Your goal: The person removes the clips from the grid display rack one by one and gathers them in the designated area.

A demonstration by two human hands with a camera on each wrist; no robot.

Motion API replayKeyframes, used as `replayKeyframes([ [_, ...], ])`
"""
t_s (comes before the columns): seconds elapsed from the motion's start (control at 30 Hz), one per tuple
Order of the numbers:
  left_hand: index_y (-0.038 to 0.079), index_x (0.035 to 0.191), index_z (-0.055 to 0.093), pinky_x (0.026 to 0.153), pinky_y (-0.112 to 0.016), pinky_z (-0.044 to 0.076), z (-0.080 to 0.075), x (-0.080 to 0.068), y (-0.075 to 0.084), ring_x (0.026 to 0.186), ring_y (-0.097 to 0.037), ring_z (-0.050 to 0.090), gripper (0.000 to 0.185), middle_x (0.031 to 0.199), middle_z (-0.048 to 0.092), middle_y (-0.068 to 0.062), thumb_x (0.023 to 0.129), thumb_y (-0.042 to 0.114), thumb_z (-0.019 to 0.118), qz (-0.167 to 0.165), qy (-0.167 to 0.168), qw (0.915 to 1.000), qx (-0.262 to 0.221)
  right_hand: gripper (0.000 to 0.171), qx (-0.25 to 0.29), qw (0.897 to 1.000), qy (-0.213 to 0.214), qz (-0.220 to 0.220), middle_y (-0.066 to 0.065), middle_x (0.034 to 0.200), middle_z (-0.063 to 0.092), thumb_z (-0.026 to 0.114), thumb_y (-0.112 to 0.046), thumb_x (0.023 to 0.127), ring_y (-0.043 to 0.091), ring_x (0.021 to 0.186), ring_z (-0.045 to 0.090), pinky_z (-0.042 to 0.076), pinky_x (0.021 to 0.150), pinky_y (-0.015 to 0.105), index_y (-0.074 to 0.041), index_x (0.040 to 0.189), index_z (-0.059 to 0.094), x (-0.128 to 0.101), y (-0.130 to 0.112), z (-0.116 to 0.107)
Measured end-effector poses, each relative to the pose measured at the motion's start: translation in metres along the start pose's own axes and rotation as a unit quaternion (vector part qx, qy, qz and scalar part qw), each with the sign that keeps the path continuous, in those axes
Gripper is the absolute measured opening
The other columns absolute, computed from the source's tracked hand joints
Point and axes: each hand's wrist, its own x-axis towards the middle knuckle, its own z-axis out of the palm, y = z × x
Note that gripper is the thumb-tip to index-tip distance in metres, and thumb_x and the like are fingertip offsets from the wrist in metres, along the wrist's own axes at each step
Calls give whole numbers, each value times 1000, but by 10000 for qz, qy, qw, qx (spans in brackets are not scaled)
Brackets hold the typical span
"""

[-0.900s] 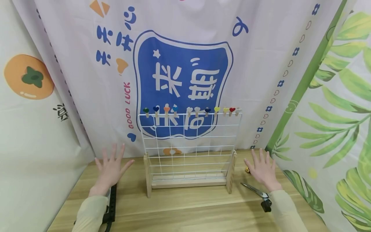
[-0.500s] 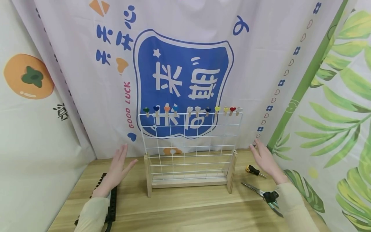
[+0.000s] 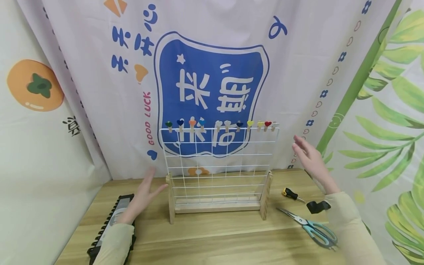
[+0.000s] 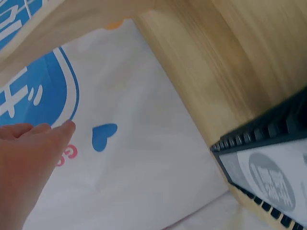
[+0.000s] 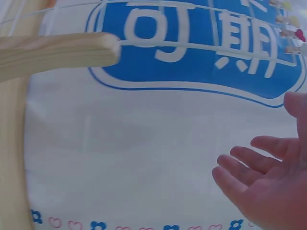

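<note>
A white wire grid rack [image 3: 218, 162] stands upright in a wooden base [image 3: 216, 208] at the middle of the table. Several small heart-topped clips [image 3: 220, 126] sit in a row along its top wire. My left hand [image 3: 145, 195] hovers just left of the rack's wooden post, fingers straight, holding nothing. My right hand [image 3: 309, 156] is raised to the right of the rack at mid height, fingers relaxed and empty. In the right wrist view that hand [image 5: 268, 187] shows an open palm before the curtain. In the left wrist view the left hand's fingers [image 4: 33, 148] point toward the curtain.
A black ridged case [image 3: 110, 224] lies under my left forearm. Scissors with teal handles [image 3: 311, 228] and a small black-and-yellow screwdriver [image 3: 291, 194] lie at the right of the wooden table [image 3: 215, 239]. Printed curtains [image 3: 99, 110] close the back and sides.
Both hands have lifted off the table and turned palms inward toward the rack. The right hand rose highest, uncovering the screwdriver and scissors. The left hand moved closer to the rack's left post.
</note>
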Motion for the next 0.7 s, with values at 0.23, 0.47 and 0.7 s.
replayKeyframes([
  [0.23, -6, 156, 11, 120, -63, 26, 13, 3, 2, 142, -53, 31, 90, 161, 14, -32, 98, 40, 61, 20, -156, 9998, -124, 52, 345, 9990, 89, -279, 17, 154, 43, 41, -35, 107, 24, 137, 49, 35, 97, -6, -8, 152, 37, 16, -32, -21],
  [0.47, -10, 154, 17, 116, -55, 34, 24, 3, 5, 143, -51, 32, 80, 158, 23, -34, 99, 29, 61, 290, -375, 9948, -904, 48, 826, 9956, 19, -448, 16, 147, 51, 51, -29, 104, -13, 118, 50, 42, 97, -1, -8, 146, 44, 35, -52, -34],
  [0.7, -14, 150, 24, 113, -55, 37, 29, 2, 5, 138, -54, 38, 70, 151, 32, -39, 98, 15, 61, 458, -380, 9904, -1250, 48, 823, 9949, -196, -544, 13, 145, 54, 57, -28, 102, -11, 116, 54, 45, 96, 1, -9, 144, 48, 53, -74, -40],
])
